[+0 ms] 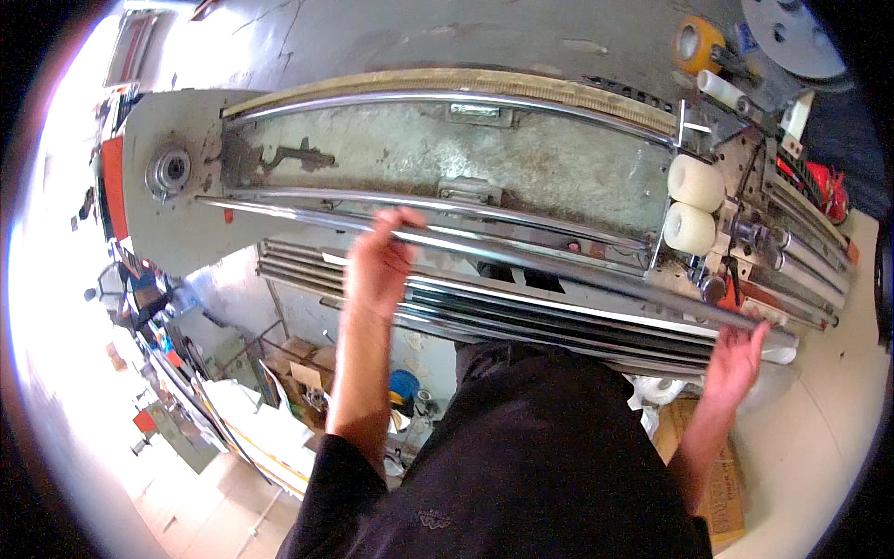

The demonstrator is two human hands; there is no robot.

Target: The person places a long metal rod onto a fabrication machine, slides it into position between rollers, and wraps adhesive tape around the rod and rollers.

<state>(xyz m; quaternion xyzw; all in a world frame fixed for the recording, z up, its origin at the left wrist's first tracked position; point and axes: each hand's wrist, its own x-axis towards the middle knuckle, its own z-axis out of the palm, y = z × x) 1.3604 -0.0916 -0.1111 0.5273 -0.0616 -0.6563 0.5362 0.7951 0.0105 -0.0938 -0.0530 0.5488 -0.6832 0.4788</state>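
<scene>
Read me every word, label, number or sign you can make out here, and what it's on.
Cardboard carton, lower right: printing, too blurred to read with confidence.
Small mark on the black shirt: too small to read.
I can't read any other text.

this is a workshop, shown by the grimy metal machine (177,226) and its white rollers (697,183).

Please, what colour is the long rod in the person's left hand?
The long rod is shiny silver-grey; it shows best in the head view.
</scene>
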